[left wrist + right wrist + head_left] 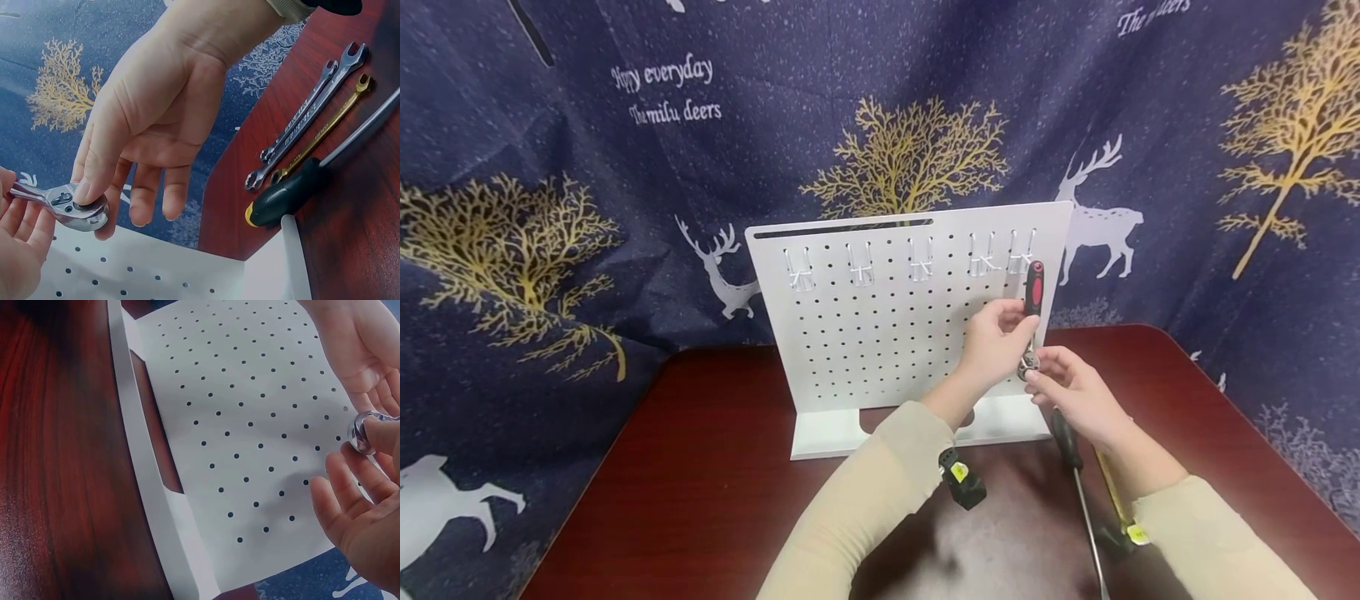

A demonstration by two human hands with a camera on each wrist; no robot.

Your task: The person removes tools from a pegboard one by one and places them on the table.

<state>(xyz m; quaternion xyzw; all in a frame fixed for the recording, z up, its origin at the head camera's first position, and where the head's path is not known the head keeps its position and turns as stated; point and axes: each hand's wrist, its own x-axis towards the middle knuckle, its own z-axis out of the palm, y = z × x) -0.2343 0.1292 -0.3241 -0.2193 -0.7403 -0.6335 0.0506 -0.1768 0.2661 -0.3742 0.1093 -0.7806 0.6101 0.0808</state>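
A ratchet wrench (1035, 292) with a black and red handle stands upright in front of the right end of the white pegboard (887, 342), handle up. My left hand (997, 346) pinches it below the grip, with thumb and fingers on the shank. Lower down, my right hand (1078, 396) pinches the round chrome head (78, 209) between thumb and index finger. The other right-hand fingers extend loosely in the left wrist view. The handle's top overlaps the rightmost clear hook (1021, 260) in the head view.
Several clear hooks line the board's upper part. On the table (700, 475) to the right lie a screwdriver (284, 194) with a dark green handle, a gold wrench (328, 128) and two silver wrenches. A patterned cloth (625, 183) hangs behind.
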